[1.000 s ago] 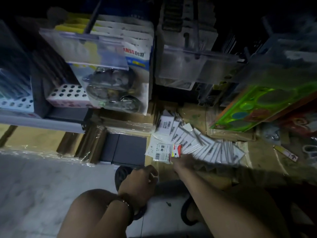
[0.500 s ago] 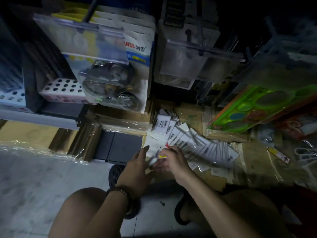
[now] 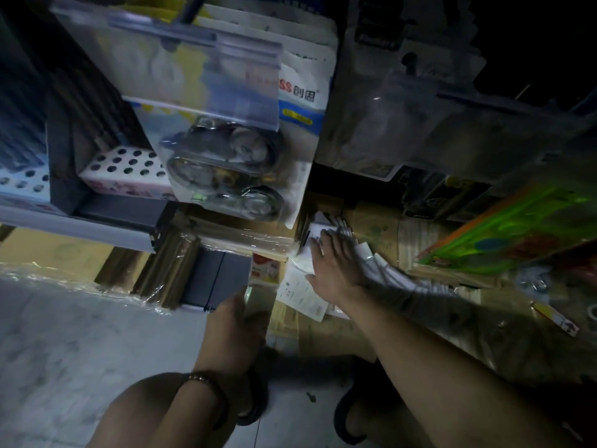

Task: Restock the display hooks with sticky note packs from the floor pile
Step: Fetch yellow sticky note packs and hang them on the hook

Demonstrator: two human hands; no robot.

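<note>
- On the floor cardboard (image 3: 381,231), fanned sticky note packs (image 3: 368,255) lie under the right hand (image 3: 336,266), its fingers spread flat on them.
- The left hand (image 3: 232,321) hovers nearby (finger state unclear, too dark).

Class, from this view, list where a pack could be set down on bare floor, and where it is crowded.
Bare: the pale tiled floor at lower left, bordered by the plastic-wrapped bundles and the person's knee; also a narrow strip between the two sandals. Crowded: the fanned sticky note packs under the right hand, and the littered cardboard to their right.
</note>
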